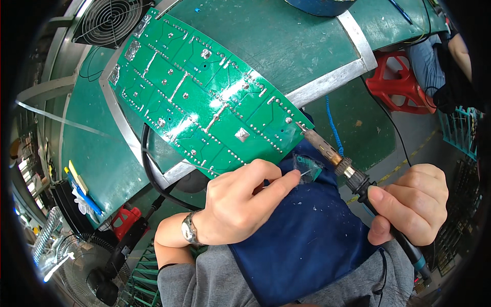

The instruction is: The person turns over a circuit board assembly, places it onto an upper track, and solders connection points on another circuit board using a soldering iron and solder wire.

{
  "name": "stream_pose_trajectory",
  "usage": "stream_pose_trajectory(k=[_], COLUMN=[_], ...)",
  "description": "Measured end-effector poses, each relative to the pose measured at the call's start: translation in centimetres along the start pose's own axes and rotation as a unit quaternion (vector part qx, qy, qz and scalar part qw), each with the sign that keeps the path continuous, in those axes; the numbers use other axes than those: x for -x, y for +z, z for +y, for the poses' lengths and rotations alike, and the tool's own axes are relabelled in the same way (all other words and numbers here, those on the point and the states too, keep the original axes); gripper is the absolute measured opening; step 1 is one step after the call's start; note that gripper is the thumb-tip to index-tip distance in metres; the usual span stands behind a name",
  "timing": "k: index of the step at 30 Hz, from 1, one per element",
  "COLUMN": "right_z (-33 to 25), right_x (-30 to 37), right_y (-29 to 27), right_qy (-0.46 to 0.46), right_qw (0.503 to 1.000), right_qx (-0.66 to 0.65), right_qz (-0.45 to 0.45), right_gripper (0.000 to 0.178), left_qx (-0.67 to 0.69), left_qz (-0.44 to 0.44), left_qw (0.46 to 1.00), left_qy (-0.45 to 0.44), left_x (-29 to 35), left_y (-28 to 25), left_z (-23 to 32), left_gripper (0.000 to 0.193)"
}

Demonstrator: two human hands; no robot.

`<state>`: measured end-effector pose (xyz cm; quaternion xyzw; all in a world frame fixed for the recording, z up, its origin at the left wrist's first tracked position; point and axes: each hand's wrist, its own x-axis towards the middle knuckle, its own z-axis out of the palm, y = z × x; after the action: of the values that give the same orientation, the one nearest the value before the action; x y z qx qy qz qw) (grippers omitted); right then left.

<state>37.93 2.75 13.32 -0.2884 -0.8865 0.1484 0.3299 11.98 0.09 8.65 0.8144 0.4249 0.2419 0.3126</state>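
A long green circuit board (174, 87) lies slanted over the table's edge, with rows of shiny solder joints facing up. My right hand (409, 204) is wrapped round the black handle of a soldering iron (332, 156). The iron's tip is at the board's right corner, beside the joints there; whether it touches one I cannot tell. My left hand (250, 197) is closed below the board's near edge, thumb and forefinger pinching a thin silvery strand of solder wire (306, 173). A short end pokes out past the fingertips.
The green table (255, 36) has a metal edge strip (327, 84). A square fan (110, 20) stands at the back left, a floor fan (87, 266) at the lower left. To the right are a red stool (399, 84) and another person's leg (427, 64). A coiled blue cord (333, 125) hangs nearby.
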Motion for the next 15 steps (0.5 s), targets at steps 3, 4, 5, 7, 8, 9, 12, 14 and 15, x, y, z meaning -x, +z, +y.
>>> stream_pose_trajectory(k=[3, 4, 5, 7, 8, 9, 12, 14, 15], right_z=[-0.1, -0.2, -0.2, -0.2, -0.2, -0.2, -0.3, -0.6, -0.9], right_x=[0.7, 0.8, 0.8, 1.0, 1.1, 1.2, 1.3, 1.3, 1.3], right_y=[0.1, 0.1, 0.1, 0.2, 0.3, 0.4, 1.0, 0.8, 0.8], right_qy=[0.0, 0.0, -0.002, -0.002, 0.0, 0.003, -0.007, -0.01, -0.015], right_qw=[1.0, 1.0, 1.0, 1.0, 1.0, 1.0, 0.999, 0.999, 0.998], right_qx=[0.008, 0.009, 0.007, 0.005, 0.008, 0.01, 0.02, 0.041, 0.061], right_qz=[0.018, 0.017, 0.015, 0.014, 0.021, 0.028, 0.029, 0.03, 0.03], right_gripper=[0.02, 0.02, 0.021, 0.021, 0.02, 0.02, 0.018, 0.018, 0.018], left_qx=[-0.017, -0.023, -0.043, -0.068, -0.069, -0.07, -0.075, -0.077, -0.079], left_qz=[0.091, 0.117, 0.126, 0.13, 0.129, 0.124, 0.122, 0.118, 0.112], left_qw=[0.996, 0.993, 0.991, 0.989, 0.989, 0.99, 0.99, 0.99, 0.991], left_qy=[-0.009, -0.016, -0.026, -0.002, -0.002, -0.002, -0.004, -0.001, 0.006], left_x=[-0.7, -1.0, -1.3, -1.7, -1.9, -2.1, -2.0, -2.4, -2.6], left_y=[-0.1, -0.1, -0.1, 0.2, 0.4, 0.5, 0.8, 0.9, 0.9], left_z=[-0.3, -0.6, -0.6, -1.1, -1.2, -1.2, -1.4, -1.2, -1.1], left_gripper=[0.031, 0.031, 0.029, 0.028, 0.028, 0.027, 0.026, 0.026, 0.027])
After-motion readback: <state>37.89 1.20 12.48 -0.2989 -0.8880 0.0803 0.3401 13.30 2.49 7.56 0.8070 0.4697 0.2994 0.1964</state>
